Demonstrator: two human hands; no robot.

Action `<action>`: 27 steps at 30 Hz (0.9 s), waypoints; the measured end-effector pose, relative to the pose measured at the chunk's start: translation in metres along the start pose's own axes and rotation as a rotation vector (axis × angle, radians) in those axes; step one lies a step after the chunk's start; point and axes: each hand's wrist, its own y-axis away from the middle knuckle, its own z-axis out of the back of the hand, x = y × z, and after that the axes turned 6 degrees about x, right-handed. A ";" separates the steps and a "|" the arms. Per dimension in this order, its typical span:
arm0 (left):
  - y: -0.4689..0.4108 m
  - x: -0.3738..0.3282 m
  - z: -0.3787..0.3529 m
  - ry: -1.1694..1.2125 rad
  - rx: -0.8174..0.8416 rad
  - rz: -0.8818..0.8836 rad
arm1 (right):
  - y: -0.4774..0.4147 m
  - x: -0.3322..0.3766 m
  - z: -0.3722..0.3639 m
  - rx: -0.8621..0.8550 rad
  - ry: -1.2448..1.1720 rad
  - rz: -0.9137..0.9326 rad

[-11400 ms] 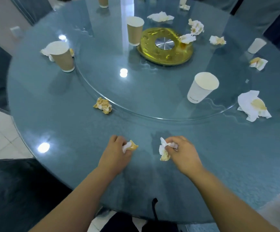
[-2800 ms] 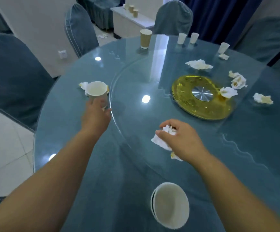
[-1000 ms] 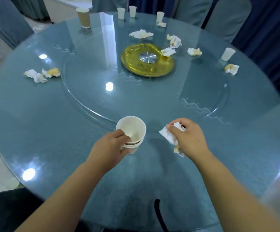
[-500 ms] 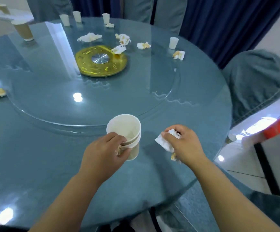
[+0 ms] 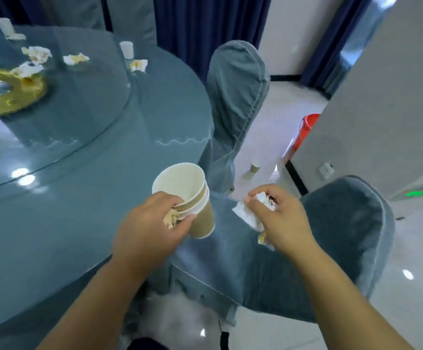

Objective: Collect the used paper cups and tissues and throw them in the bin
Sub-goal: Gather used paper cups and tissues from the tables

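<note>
Paper cups (image 5: 187,195), nested into one stack with a white one innermost and brown walls showing below, are gripped by the left hand (image 5: 149,223). Its fingers (image 5: 167,199) curl over the near side of the stack and the thumb presses the lower wall. A small stained tissue wad (image 5: 171,218) is pinned between those fingers and the cups. The stack tilts, its mouth up and away from the fingers, above the rim of the desk (image 5: 53,223).

The right hand (image 5: 283,221) is clenched round a bunch of white tissues (image 5: 247,214), which spill out to the left of its fingers (image 5: 263,192) and below the palm. Under and to the right of this hand sits a near chair (image 5: 344,236) in a blue cover.

Straight beyond the left fingers a second covered chair (image 5: 238,92) stands against the desk's edge. Well beyond the right fingers a red bin (image 5: 307,127) stands on the floor, half hidden by a grey wall corner (image 5: 382,109). A small floor cup (image 5: 253,169) lies between the fingers and that bin, too blurred to describe further.

Far beyond and to the left of the left fingers, on the desk, stand a white cup (image 5: 126,49) with a stained tissue (image 5: 138,64) just beside it. Further left lie loose crumpled tissues (image 5: 76,58) and a gold disc (image 5: 10,97) on the glass turntable (image 5: 84,102).
</note>
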 end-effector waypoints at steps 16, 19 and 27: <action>-0.052 -0.203 -0.093 0.307 0.183 -0.323 | 0.054 -0.062 0.197 -0.419 -0.008 -0.082; -0.070 -0.221 -0.112 0.333 0.187 -0.368 | 0.046 -0.069 0.221 -0.460 -0.005 -0.087; -0.112 -0.293 -0.155 0.350 0.145 -0.421 | 0.029 -0.099 0.297 -0.539 -0.046 -0.129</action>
